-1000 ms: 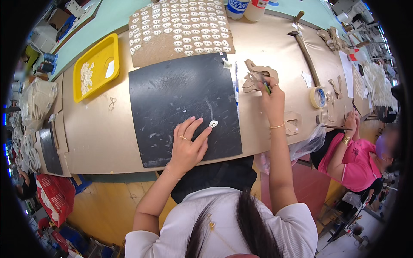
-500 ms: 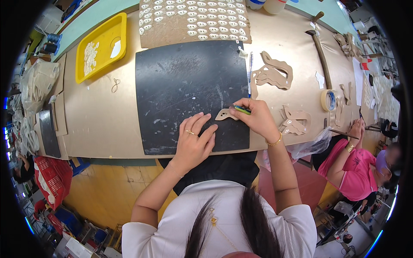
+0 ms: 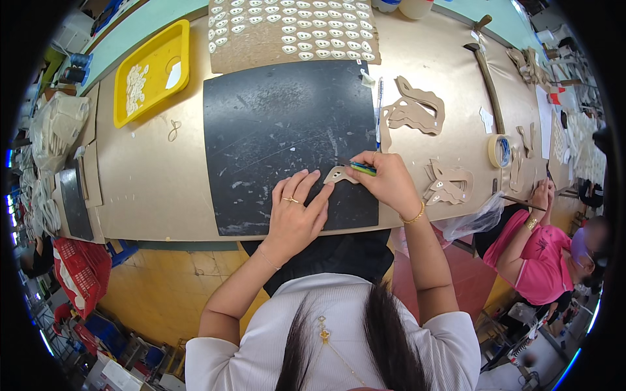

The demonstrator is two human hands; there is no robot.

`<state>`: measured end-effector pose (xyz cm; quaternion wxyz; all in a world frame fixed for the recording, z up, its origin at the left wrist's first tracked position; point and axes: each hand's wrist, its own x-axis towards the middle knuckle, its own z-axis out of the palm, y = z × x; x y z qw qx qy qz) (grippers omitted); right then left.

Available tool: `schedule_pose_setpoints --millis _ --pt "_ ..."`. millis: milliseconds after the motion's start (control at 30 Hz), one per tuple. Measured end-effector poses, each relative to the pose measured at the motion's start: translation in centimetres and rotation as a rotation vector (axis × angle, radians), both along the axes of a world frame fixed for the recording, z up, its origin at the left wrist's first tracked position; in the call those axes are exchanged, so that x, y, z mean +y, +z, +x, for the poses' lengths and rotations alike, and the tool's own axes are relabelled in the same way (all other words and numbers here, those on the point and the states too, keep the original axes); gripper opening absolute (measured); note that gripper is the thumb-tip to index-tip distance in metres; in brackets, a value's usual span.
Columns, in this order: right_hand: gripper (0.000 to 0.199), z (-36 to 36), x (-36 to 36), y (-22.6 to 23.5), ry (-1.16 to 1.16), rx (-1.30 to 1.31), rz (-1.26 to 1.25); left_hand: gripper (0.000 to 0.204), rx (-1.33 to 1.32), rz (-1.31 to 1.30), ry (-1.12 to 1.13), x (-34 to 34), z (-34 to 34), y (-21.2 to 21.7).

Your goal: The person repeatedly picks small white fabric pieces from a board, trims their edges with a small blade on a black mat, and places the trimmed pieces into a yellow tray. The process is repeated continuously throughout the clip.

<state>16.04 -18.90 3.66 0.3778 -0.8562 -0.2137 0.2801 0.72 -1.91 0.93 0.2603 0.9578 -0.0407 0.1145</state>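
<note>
On the black mat (image 3: pixel 261 130) lies a small curved beige piece (image 3: pixel 337 174) with dark holes in a pale patch. My left hand (image 3: pixel 297 205) rests flat on the mat with fingers apart, its index fingertip at the piece's left end. My right hand (image 3: pixel 386 182) is closed round a green craft knife (image 3: pixel 363 169), held above the right part of the piece. A dark tip points left from the knife. The right fingers hide the piece's right end.
A brown sheet (image 3: pixel 261 45) with rows of white patches lies beyond the mat. A yellow tray (image 3: pixel 154 104) stands left. Beige cut pieces (image 3: pixel 420 117), a stack of pieces (image 3: pixel 450 182), tape (image 3: pixel 499 151) and a hammer (image 3: pixel 486 85) lie right. A person (image 3: pixel 538 244) sits at right.
My left index fingertip has come onto the piece's left end. The piece has shifted slightly left and turned, and the knife in my right hand has moved slightly left.
</note>
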Motion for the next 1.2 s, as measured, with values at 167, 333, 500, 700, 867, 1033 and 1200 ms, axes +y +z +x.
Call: schedule_pose_setpoints --millis 167,333,500,700,867,1033,1200 --pt "0.027 -0.1 0.1 0.1 -0.014 0.000 -0.005 0.045 0.007 0.012 0.005 -0.2 0.1 0.0" --pt "0.027 -0.1 0.1 0.0 -0.025 -0.002 -0.011 0.045 -0.002 0.030 0.015 -0.4 0.4 0.2" --pt "0.027 -0.1 0.0 -0.3 -0.014 -0.023 -0.021 0.043 0.020 0.047 0.038 -0.8 0.8 0.4" --pt "0.025 -0.2 0.2 0.2 0.030 -0.080 -0.035 0.043 0.029 0.110 0.032 -0.9 1.2 0.7" --pt "0.023 -0.3 0.4 0.3 0.017 -0.082 -0.061 0.046 0.025 0.132 0.021 -0.9 1.5 0.8" --pt "0.022 -0.3 0.6 0.2 -0.002 -0.069 -0.083 0.050 0.032 0.135 0.014 -0.7 1.4 0.7" --pt "0.023 -0.2 0.7 0.1 -0.007 -0.070 -0.101 0.051 0.021 0.137 0.014 -0.5 1.4 0.5"
